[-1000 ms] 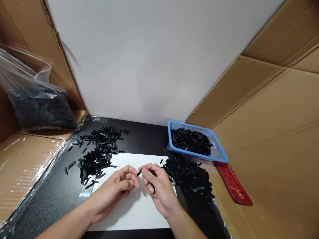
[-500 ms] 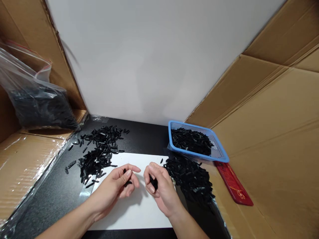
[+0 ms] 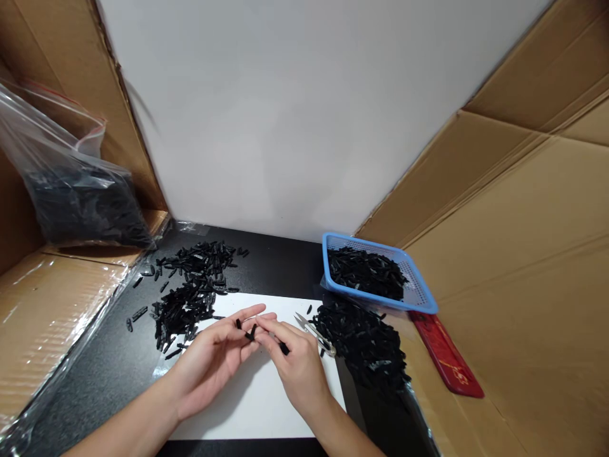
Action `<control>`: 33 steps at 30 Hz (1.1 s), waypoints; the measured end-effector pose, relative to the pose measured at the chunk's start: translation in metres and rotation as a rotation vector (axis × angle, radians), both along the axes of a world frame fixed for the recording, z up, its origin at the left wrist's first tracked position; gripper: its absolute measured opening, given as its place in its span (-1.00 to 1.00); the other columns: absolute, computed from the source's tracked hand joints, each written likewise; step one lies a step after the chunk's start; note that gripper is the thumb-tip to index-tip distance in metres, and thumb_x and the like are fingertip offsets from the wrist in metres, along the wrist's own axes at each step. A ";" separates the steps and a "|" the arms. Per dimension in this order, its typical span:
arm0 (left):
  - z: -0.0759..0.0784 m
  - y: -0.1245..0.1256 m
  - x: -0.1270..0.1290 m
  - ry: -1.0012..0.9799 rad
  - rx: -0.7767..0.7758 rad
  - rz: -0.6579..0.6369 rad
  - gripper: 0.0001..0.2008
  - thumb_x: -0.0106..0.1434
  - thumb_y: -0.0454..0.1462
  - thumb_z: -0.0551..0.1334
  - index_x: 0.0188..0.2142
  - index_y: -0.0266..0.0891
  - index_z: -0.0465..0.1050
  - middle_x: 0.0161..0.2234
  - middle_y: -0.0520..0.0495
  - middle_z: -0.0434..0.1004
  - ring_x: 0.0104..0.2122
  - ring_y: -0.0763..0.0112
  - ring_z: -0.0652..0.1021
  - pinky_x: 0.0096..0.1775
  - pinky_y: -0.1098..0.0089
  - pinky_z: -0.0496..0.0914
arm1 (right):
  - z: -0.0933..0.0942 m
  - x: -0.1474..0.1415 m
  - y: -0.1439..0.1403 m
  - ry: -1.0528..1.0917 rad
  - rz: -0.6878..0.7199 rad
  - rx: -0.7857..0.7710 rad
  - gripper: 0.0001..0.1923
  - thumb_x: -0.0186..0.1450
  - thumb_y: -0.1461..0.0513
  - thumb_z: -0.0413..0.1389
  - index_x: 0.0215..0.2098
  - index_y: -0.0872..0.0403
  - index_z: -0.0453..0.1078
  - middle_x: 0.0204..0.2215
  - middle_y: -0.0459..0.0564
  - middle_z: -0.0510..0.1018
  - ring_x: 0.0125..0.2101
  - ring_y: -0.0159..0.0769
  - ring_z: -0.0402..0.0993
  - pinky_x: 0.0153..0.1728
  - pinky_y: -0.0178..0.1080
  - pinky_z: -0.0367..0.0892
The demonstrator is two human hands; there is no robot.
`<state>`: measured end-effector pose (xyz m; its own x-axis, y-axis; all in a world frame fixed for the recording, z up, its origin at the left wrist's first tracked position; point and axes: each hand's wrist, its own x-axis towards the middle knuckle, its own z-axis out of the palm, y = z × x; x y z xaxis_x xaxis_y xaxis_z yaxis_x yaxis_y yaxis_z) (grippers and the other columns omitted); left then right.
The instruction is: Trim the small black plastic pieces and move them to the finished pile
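Observation:
My left hand is turned palm up over a white sheet. Small slender black pieces lie across its fingers, steadied by the thumb. Its fingertips meet those of my right hand, whose thumb and forefinger pinch at one of these pieces. Another black piece is tucked inside the right hand's curled fingers. Just beyond the right hand, thread snips rest on the sheet with their blades pointing up and left. What else the right palm holds is hidden.
Loose black pieces form a pile on the left and a denser heap on the right. Behind that heap sits a blue basket of similar pieces. A zip bag leans on the left cardboard; a red flat object lies right.
My right hand has moved left to meet my left hand, uncovering the snips. The left hand has rolled further palm up, showing the pieces on its fingers.

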<state>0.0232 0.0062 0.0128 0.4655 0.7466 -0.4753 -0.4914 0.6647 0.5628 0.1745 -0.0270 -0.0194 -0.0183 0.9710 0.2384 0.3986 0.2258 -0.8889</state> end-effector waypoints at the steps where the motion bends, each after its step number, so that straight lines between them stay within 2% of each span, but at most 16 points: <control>1: 0.000 -0.001 0.000 0.016 0.018 -0.012 -0.58 0.11 -0.53 0.13 -0.05 -0.38 0.52 0.00 -0.26 0.55 0.06 0.22 0.46 0.08 0.32 0.32 | 0.000 0.000 0.000 -0.012 -0.001 0.004 -0.73 0.31 0.30 0.08 -0.08 0.05 0.53 -0.28 0.03 0.66 -0.31 -0.22 0.58 -0.26 -0.28 0.40; 6: -0.002 -0.005 -0.001 0.114 0.121 -0.070 -0.46 0.05 -0.53 0.22 0.04 -0.21 0.46 0.10 -0.15 0.48 0.15 0.17 0.37 0.17 0.25 0.19 | 0.003 0.000 0.001 0.013 -0.006 -0.008 -0.74 0.31 0.29 0.07 -0.11 -0.02 0.55 -0.25 0.02 0.66 -0.27 -0.18 0.58 -0.23 -0.22 0.40; 8: -0.003 -0.006 -0.001 0.137 0.155 -0.089 -0.49 0.09 -0.49 0.26 0.05 -0.17 0.46 0.11 -0.12 0.48 0.18 0.18 0.34 0.19 0.26 0.16 | 0.005 0.000 0.001 0.056 -0.015 -0.039 -0.77 0.29 0.30 0.10 -0.17 -0.04 0.57 -0.28 -0.01 0.66 -0.31 -0.19 0.56 -0.26 -0.22 0.38; 11: -0.004 -0.008 0.000 0.164 0.181 -0.111 -0.54 0.13 -0.43 0.30 0.04 -0.16 0.47 0.09 -0.11 0.50 0.17 0.19 0.35 0.18 0.27 0.18 | 0.009 0.001 0.002 0.141 -0.042 -0.102 -0.88 0.22 0.30 0.19 -0.34 -0.02 0.56 -0.41 -0.08 0.64 -0.46 -0.26 0.46 -0.36 -0.25 0.32; 15: -0.001 -0.007 0.003 0.176 0.174 -0.121 -0.68 0.21 -0.34 0.29 -0.02 -0.26 0.52 0.01 -0.17 0.57 0.09 0.22 0.44 0.14 0.31 0.25 | 0.012 0.007 0.004 0.308 -0.080 -0.205 -0.94 0.19 0.25 0.21 -0.43 0.04 0.52 -0.57 -0.12 0.52 -0.50 -0.31 0.37 -0.38 -0.27 0.25; 19: 0.002 -0.005 0.003 0.202 0.137 -0.132 -0.68 0.24 -0.31 0.28 0.00 -0.30 0.49 -0.13 -0.23 0.63 -0.11 0.28 0.57 -0.02 0.34 0.39 | 0.010 0.011 0.005 0.469 -0.119 -0.279 -0.88 0.19 0.17 0.21 -0.41 0.07 0.52 -0.59 -0.13 0.46 -0.56 -0.37 0.28 -0.48 -0.30 0.18; 22: 0.002 -0.005 0.003 0.199 0.142 -0.140 -0.68 0.25 -0.29 0.28 0.00 -0.30 0.48 -0.22 -0.23 0.65 -0.22 0.34 0.58 -0.17 0.41 0.42 | 0.007 0.011 0.005 0.593 -0.123 -0.343 -0.84 0.17 0.14 0.23 -0.39 0.08 0.51 -0.63 -0.16 0.38 -0.64 -0.45 0.14 -0.59 -0.34 0.07; 28: 0.000 -0.005 0.003 0.207 0.212 -0.150 -0.82 0.19 -0.22 0.33 -0.26 -0.29 0.53 -0.36 -0.11 0.62 -0.46 0.52 0.48 -0.40 0.53 0.31 | 0.006 0.009 0.005 0.694 -0.104 -0.392 -0.79 0.13 0.11 0.27 -0.38 0.10 0.53 -0.68 -0.22 0.22 -0.68 -0.50 0.00 -0.68 -0.38 -0.11; 33: 0.001 -0.004 0.004 0.283 0.245 -0.208 -0.77 0.18 -0.14 0.33 -0.42 -0.29 0.47 -0.42 -0.07 0.60 -0.57 0.57 0.37 -0.52 0.53 0.14 | 0.007 0.008 0.003 0.708 -0.081 -0.409 -0.78 0.11 0.11 0.29 -0.39 0.10 0.54 -0.66 -0.22 0.21 -0.68 -0.52 -0.01 -0.69 -0.39 -0.14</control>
